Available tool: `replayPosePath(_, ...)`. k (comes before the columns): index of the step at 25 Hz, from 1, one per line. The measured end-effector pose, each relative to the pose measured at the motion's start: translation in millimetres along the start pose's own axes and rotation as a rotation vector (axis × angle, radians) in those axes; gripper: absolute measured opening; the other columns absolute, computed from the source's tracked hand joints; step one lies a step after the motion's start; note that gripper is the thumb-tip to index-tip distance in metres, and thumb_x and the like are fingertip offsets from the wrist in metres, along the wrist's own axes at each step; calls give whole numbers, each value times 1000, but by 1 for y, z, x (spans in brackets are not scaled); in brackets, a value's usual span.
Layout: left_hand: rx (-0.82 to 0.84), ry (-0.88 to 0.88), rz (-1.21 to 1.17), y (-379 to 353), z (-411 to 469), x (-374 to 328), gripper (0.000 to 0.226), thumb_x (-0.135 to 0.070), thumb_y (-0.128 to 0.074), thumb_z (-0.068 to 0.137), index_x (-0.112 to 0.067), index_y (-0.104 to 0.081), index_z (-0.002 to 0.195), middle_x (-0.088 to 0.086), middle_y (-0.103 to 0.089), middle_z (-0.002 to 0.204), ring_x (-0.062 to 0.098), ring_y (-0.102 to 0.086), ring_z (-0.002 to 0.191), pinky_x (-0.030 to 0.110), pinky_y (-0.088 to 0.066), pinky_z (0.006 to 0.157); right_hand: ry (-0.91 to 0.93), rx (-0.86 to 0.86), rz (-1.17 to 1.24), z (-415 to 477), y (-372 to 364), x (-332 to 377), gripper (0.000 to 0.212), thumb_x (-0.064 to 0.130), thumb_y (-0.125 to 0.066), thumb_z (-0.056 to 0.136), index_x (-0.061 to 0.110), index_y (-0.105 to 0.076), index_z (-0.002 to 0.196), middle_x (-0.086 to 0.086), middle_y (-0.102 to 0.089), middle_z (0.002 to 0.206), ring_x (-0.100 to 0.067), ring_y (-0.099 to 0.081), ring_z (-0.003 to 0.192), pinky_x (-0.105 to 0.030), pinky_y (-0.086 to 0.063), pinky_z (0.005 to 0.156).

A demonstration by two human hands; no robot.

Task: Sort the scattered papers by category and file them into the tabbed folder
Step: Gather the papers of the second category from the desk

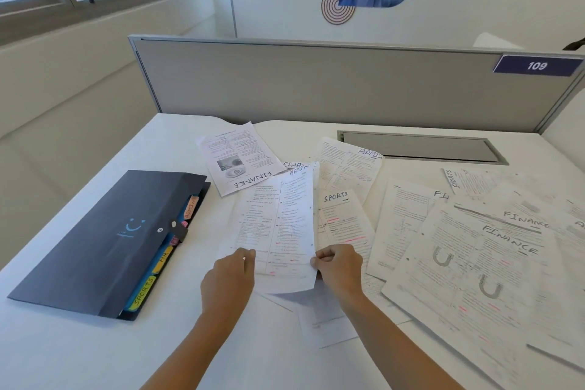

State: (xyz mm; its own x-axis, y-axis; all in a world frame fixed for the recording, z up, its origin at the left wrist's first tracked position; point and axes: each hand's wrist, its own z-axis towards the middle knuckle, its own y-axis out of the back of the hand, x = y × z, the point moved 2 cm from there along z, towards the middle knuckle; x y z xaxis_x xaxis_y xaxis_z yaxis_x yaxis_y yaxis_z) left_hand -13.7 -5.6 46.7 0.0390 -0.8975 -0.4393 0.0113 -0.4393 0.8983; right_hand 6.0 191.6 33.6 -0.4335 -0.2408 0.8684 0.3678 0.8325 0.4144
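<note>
A printed sheet marked ADMIN [278,225] is lifted off the white desk [79,348]. My left hand [229,275] pinches its lower left edge and my right hand [337,266] pinches its lower right edge. To the left lies a dark tabbed folder [104,241], closed with a snap, with coloured tabs reading ADMIN, HR and SPORTS along its right side. Scattered sheets cover the desk to the right: a SPORTS sheet [345,218], FINANCE sheets [474,282], another ADMIN sheet [348,165]. A FINANCE sheet [237,158] lies upside down behind.
A grey partition [316,82] with a label reading 109 closes off the back of the desk. A grey cable hatch [421,149] is set into the desk at the back right. More paper lies under my right wrist.
</note>
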Motion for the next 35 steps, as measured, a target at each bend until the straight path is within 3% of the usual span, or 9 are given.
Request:
replayPosePath(5,-86,54,-142,3,7,0,38,-34,-47,95,-18,-53,130,5,-55,133,23,-52,119,37,-44,97,69,-34,91,-6,34,-3,6,3,-72,79,8,-71,83,-4,-73,78,-17,-72,73,-28,-61,65)
replayPosePath(8,-13,133,-316,6,14,-1,54,-40,-50,93,-15,-41,140,9,-45,142,28,-45,128,43,-38,104,73,-82,171,-11,60,-6,10,5,-74,78,11,-72,86,-2,-73,79,-15,-72,72,-22,-59,62)
replayPosePath(13,279,266,-886,9,23,-13,30,-35,-54,93,-18,-58,118,3,-65,117,24,-65,101,38,-56,82,57,-44,292,-18,88,-13,11,4,-74,78,9,-71,88,-9,-74,81,-19,-71,73,-17,-53,58)
replayPosePath(17,516,138,-964,1,20,-23,20,-16,-64,89,-12,-68,108,5,-74,102,24,-72,90,39,-58,79,78,-90,236,-18,100,-21,10,5,-73,79,10,-71,86,-9,-74,79,-20,-70,75,-17,-53,58)
replayPosePath(22,465,143,-967,-15,17,-31,13,-10,-67,85,-12,-69,97,4,-75,93,24,-72,85,36,-59,75,52,-186,244,-18,126,-38,7,5,-67,84,10,-71,88,-7,-74,78,-19,-72,66,-23,-58,64)
replayPosePath(25,467,155,-981,-22,16,-31,14,-8,-67,85,-14,-69,96,5,-74,96,26,-70,89,37,-56,81,-12,-461,94,-18,159,-60,10,8,-64,86,13,-69,94,-4,-72,86,-20,-70,79,-21,-49,70)
replayPosePath(29,482,180,-958,-33,17,-26,23,-8,-68,84,-7,-68,107,11,-73,100,31,-70,91,45,-54,87,-186,-730,-285,-10,191,-107,48,14,-72,80,5,-55,124,-21,-52,130,-38,-42,125,-41,-34,104)
replayPosePath(32,483,187,-953,-37,16,-26,19,-8,-68,84,-9,-68,104,10,-73,97,33,-69,91,46,-54,87,-405,-775,-317,-10,196,-119,84,20,-79,73,-1,-31,139,-31,-33,138,-45,-32,126,-49,-29,106)
replayPosePath(35,493,187,-945,-40,16,-30,19,-10,-68,85,-11,-67,103,8,-73,97,31,-69,90,47,-54,86,-452,-778,-229,-6,200,-115,80,10,-77,74,-6,-30,137,-32,-36,134,-46,-37,122,-49,-32,103)
